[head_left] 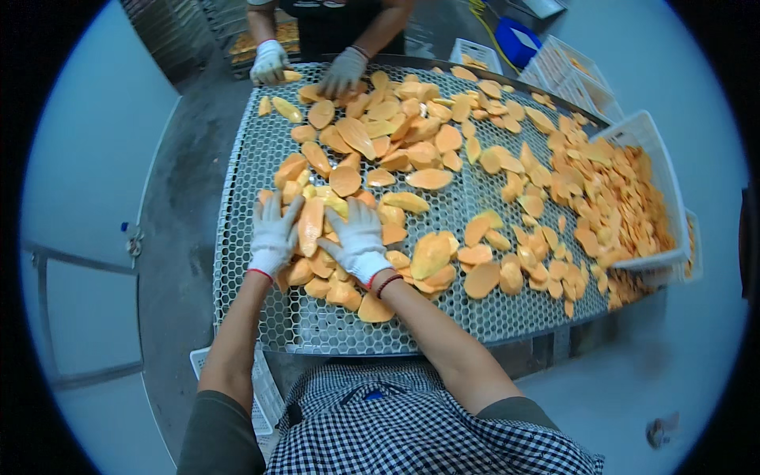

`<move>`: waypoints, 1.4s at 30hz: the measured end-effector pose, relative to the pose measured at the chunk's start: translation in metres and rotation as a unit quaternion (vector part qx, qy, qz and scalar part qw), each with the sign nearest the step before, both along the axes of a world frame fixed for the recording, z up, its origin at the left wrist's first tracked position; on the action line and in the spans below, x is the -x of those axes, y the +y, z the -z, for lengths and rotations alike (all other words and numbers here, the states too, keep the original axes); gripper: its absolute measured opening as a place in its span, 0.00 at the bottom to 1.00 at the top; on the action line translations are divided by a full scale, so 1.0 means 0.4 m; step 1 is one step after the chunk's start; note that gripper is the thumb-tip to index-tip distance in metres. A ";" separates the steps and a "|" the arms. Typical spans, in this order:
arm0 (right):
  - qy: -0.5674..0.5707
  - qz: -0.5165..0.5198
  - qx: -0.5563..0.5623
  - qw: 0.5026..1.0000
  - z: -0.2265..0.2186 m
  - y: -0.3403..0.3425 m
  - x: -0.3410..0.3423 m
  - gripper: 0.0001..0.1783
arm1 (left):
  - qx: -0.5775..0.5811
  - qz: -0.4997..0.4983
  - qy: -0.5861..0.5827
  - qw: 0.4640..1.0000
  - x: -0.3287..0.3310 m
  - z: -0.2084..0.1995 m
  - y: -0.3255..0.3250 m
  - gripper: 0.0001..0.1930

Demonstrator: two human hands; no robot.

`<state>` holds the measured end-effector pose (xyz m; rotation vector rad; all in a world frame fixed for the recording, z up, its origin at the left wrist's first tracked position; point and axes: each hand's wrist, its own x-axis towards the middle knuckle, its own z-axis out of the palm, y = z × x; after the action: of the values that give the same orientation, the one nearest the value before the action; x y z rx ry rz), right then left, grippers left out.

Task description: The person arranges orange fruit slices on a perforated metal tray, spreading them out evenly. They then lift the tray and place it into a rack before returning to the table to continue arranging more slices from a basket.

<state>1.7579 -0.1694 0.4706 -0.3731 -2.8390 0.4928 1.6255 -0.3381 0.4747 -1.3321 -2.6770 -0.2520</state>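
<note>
Many flat, oval orange slices [430, 252] lie on a mesh-topped table [332, 340]; whether they are fruit or root vegetable I cannot tell. Over the pile near the left side, my left hand [272, 237] in a white glove rests with its fingers spread on the slices. My right hand [359, 240], gloved too, lies a little to its right with fingers apart. Between the two hands sits a long orange slice [310, 225], touching or very close to both. Neither hand is closed round anything. Some slices are hidden under my palms.
Across the table a co-worker's gloved hands [343, 74] touch slices at the far edge. On the right a tipped white crate [661, 170] spills a dense heap of slices. More white crates [571, 79] and a blue container [518, 43] stand behind. A white crate [265, 388] is below, near me.
</note>
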 end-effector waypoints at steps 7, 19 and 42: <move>-0.003 -0.085 0.110 0.990 -0.041 0.002 -0.176 0.35 | -0.046 -0.025 -0.006 0.999 0.066 -0.012 -0.005 0.26; -0.059 0.109 0.042 0.991 0.011 0.150 -0.367 0.35 | -0.013 0.188 -0.054 0.981 -0.280 -0.025 -0.077 0.37; -0.004 -0.006 0.712 0.702 -0.164 -0.109 -0.314 0.48 | 0.043 -0.010 -0.044 0.998 -0.187 -0.051 -0.452 0.45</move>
<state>1.8834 -0.2129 0.5364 -0.5341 -1.7812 2.5649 1.7001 -0.5188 0.4949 -1.3484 -2.8023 -0.2013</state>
